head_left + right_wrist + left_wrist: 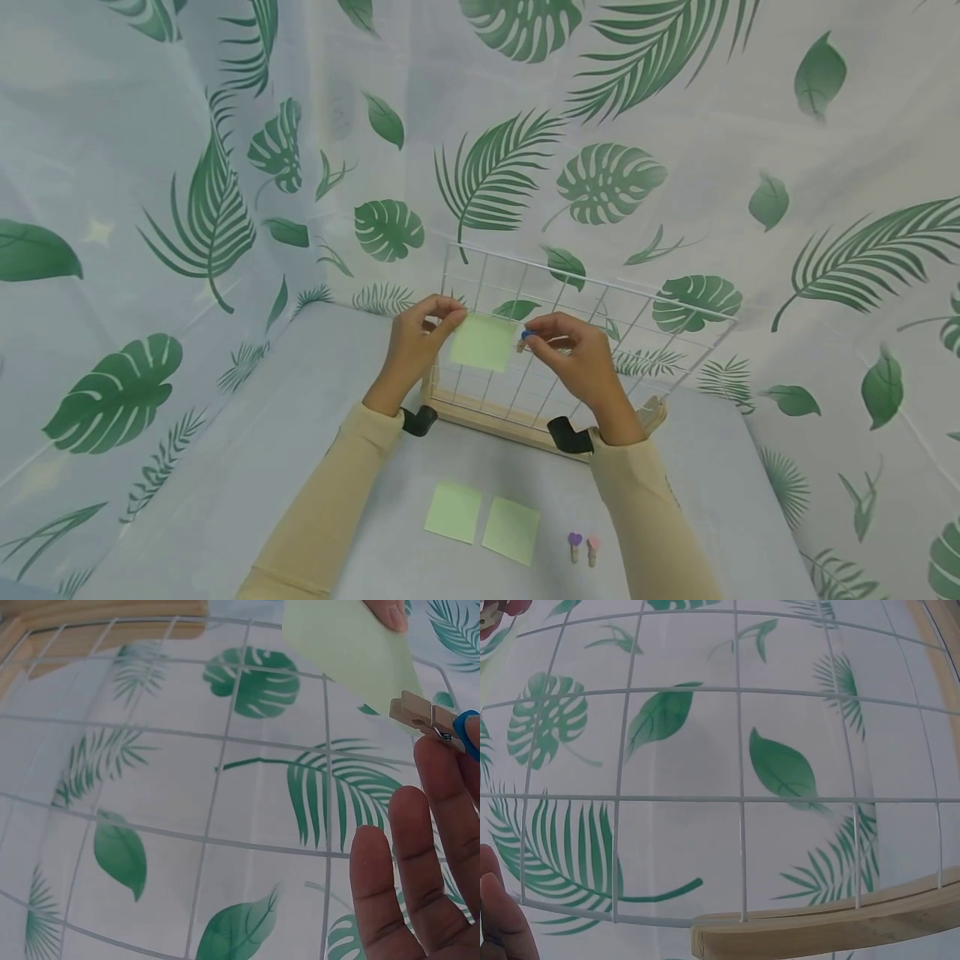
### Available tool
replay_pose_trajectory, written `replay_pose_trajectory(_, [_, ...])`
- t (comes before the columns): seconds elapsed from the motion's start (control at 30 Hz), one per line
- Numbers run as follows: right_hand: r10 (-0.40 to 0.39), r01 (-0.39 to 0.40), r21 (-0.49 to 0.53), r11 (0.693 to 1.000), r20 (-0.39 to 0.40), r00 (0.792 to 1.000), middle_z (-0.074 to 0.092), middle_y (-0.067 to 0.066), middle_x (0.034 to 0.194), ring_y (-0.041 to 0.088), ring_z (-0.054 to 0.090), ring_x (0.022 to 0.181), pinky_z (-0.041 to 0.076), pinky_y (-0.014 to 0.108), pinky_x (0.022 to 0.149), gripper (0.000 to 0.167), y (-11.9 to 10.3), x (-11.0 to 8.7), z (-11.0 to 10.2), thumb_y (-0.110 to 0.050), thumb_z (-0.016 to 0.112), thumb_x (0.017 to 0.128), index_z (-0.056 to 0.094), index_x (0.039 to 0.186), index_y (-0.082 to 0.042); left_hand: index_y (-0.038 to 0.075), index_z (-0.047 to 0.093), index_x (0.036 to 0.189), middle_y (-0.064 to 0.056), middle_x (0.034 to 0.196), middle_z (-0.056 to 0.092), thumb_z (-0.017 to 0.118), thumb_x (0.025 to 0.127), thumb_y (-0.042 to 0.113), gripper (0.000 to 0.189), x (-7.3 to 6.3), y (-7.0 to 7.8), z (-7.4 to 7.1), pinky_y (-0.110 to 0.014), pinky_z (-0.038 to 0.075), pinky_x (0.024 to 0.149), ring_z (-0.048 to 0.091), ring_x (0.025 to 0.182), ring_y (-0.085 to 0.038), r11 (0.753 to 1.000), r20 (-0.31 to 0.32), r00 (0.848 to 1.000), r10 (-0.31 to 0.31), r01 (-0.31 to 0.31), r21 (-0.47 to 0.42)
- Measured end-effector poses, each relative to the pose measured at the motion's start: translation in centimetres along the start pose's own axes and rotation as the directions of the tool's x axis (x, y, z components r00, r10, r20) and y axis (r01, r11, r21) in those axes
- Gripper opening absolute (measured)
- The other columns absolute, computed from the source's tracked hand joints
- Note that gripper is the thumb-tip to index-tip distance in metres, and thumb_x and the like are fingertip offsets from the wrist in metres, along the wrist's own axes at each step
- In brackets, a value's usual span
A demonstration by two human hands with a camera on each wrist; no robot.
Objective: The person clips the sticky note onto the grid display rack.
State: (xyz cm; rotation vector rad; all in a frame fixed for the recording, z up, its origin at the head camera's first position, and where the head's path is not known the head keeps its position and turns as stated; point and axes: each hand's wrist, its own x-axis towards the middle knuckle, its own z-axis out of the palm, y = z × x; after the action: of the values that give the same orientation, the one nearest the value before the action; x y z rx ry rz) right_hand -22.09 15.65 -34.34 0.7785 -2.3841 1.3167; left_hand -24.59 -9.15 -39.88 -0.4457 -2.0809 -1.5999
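My left hand (417,340) holds a pale green paper square (483,342) by its upper left corner, up against the white wire grid (585,279). A small wooden clothespin with a blue top (424,716) is pinched between the thumb and forefinger of my right hand (573,354). Its wooden tip lies at the paper's right edge; whether they touch I cannot tell. The other fingers (409,847) of that hand are spread in the right wrist view. In the left wrist view only fingertips (502,922) of my left hand show, at the lower left.
A wooden base (487,418) carries the grid. Two more green paper squares (453,512) lie on the white table (300,467), with two clothespins, one purple-topped (575,546) and one pink-topped (593,550), to their right. Leaf-printed cloth (487,83) hangs behind.
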Motion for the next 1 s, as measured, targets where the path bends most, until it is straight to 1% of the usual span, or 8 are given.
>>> replay_pose_trajectory(0.13, [0.007,-0.007,-0.003,1.000,-0.001,1.000,0.078,0.018,0.104,0.011,0.069,0.094,0.056,0.020,0.086,0.011,-0.4,0.1,-0.2,0.004,0.073,0.099,0.076,0.109,0.005,0.004,0.077,0.111,-0.010,0.102,0.077,0.074,0.106,0.021,0.018,0.2,0.0,0.1,-0.037,0.053,0.082,0.069,0.099,-0.026,1.000,-0.006,1.000,0.010,-0.010,-0.011])
replay_pose_trajectory(0.23, [0.019,-0.019,-0.004,1.000,0.001,1.000,0.077,0.019,0.106,0.012,0.069,0.095,0.056,0.020,0.086,0.011,-0.6,0.2,-0.3,0.003,0.073,0.099,0.076,0.110,0.005,0.004,0.077,0.111,-0.009,0.102,0.078,0.074,0.105,0.021,0.018,0.4,0.0,0.1,-0.035,0.052,0.081,0.069,0.098,-0.025,1.000,-0.007,1.000,0.015,-0.015,-0.006])
replay_pose_trajectory(0.47, [0.047,-0.047,-0.028,0.999,0.004,0.999,0.077,0.018,0.110,0.027,0.072,0.100,0.056,0.021,0.087,0.014,-1.1,0.6,-0.3,-0.002,0.073,0.102,0.076,0.114,0.004,0.005,0.078,0.110,-0.009,0.101,0.078,0.075,0.105,0.022,0.019,0.8,0.0,0.1,-0.032,0.052,0.080,0.069,0.097,-0.023,1.000,-0.019,1.000,0.020,-0.020,-0.009])
replay_pose_trajectory(0.57, [0.055,-0.055,-0.033,0.998,0.002,0.998,0.077,0.018,0.110,0.030,0.072,0.102,0.056,0.021,0.087,0.014,-1.1,0.7,-0.3,-0.002,0.073,0.102,0.076,0.115,0.004,0.005,0.078,0.110,-0.008,0.101,0.078,0.076,0.105,0.023,0.019,0.9,0.1,0.2,-0.031,0.052,0.080,0.068,0.096,-0.023,1.000,-0.020,1.000,0.019,-0.019,-0.014])
replay_pose_trajectory(0.67, [0.060,-0.060,-0.034,0.998,-0.007,0.998,0.078,0.018,0.109,0.030,0.072,0.101,0.056,0.019,0.085,0.015,-1.1,0.8,-0.2,-0.002,0.072,0.102,0.077,0.115,0.003,0.005,0.079,0.110,-0.008,0.100,0.078,0.076,0.104,0.023,0.020,1.1,0.2,0.3,-0.030,0.051,0.079,0.068,0.095,-0.022,1.000,-0.022,1.000,0.016,-0.016,-0.020])
replay_pose_trajectory(0.9, [0.064,-0.065,-0.015,0.998,-0.049,0.997,0.077,0.018,0.109,0.022,0.069,0.098,0.055,0.016,0.079,0.014,-1.3,1.3,0.0,-0.002,0.072,0.102,0.077,0.114,0.004,0.005,0.078,0.110,-0.008,0.098,0.077,0.076,0.103,0.021,0.017,1.3,0.5,0.5,-0.026,0.048,0.075,0.067,0.092,-0.020,1.000,-0.037,0.999,0.015,-0.016,-0.025])
replay_pose_trajectory(1.0, [0.063,-0.065,-0.026,0.998,-0.068,0.996,0.077,0.018,0.109,0.023,0.070,0.098,0.055,0.016,0.077,0.014,-1.4,1.5,0.1,-0.002,0.073,0.101,0.077,0.114,0.003,0.005,0.078,0.110,-0.008,0.098,0.077,0.076,0.104,0.021,0.017,1.5,0.6,0.5,-0.025,0.045,0.071,0.066,0.091,-0.021,0.999,-0.042,0.999,0.019,-0.020,-0.024])
